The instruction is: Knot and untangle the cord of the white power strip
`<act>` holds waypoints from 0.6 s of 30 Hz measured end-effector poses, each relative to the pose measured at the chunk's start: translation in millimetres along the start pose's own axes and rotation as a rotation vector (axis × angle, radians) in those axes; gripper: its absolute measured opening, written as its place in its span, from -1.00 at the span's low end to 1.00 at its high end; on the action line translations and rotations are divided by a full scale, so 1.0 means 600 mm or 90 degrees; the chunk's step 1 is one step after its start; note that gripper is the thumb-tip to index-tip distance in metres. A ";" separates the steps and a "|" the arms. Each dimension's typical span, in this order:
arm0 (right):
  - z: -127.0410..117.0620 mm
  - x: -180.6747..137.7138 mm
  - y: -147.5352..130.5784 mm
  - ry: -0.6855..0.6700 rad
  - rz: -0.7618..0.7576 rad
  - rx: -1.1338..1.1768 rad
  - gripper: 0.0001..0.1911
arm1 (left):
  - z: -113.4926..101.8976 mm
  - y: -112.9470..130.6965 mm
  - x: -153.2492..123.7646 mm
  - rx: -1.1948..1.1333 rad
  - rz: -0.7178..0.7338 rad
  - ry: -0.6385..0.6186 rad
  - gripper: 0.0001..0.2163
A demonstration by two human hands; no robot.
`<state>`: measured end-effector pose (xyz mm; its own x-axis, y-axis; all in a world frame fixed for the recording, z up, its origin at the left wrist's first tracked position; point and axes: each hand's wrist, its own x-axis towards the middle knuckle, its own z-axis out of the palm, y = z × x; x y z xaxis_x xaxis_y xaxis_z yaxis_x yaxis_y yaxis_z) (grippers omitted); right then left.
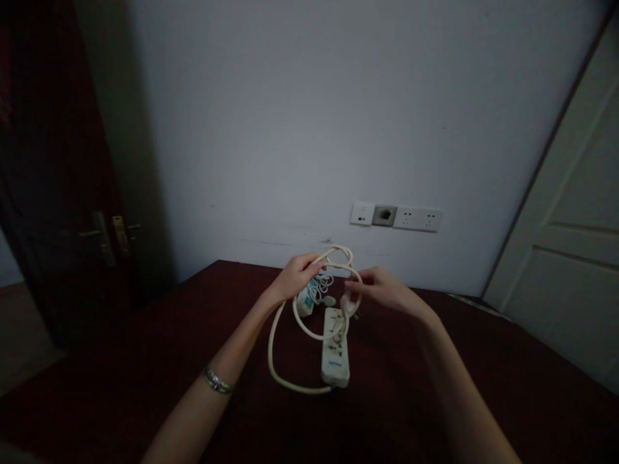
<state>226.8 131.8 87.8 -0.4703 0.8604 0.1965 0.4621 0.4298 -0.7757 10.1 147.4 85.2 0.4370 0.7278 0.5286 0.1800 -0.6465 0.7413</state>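
A white power strip lies on the dark red table. Its thick cream cable loops up from the strip's near end to both hands. My left hand is closed on the coiled cable above the table. My right hand pinches the cable by its plug, just above the strip's far end. A second small white socket block with blue marks and a thin white cord sits below my left hand. A bracelet is on my left wrist.
A row of white wall sockets sits on the grey wall just beyond the table. A dark wooden door with a brass handle stands open at the left. A white panelled door is at the right.
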 end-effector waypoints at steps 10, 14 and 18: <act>0.021 0.037 0.030 0.193 -0.025 -0.014 -0.69 | -0.003 -0.021 0.006 -0.066 -0.023 -0.058 -0.76; 0.027 0.038 0.023 0.247 -0.034 0.038 -0.72 | -0.008 -0.032 0.008 -0.031 -0.023 -0.053 -0.75; 0.036 0.032 0.004 0.242 0.006 0.181 -0.67 | -0.011 -0.056 0.012 -0.010 -0.043 -0.043 -0.74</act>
<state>202.6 143.5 76.7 -0.1343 0.9261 0.3526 0.2164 0.3747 -0.9016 1.5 176.0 66.9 0.4828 0.7521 0.4486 0.1979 -0.5927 0.7807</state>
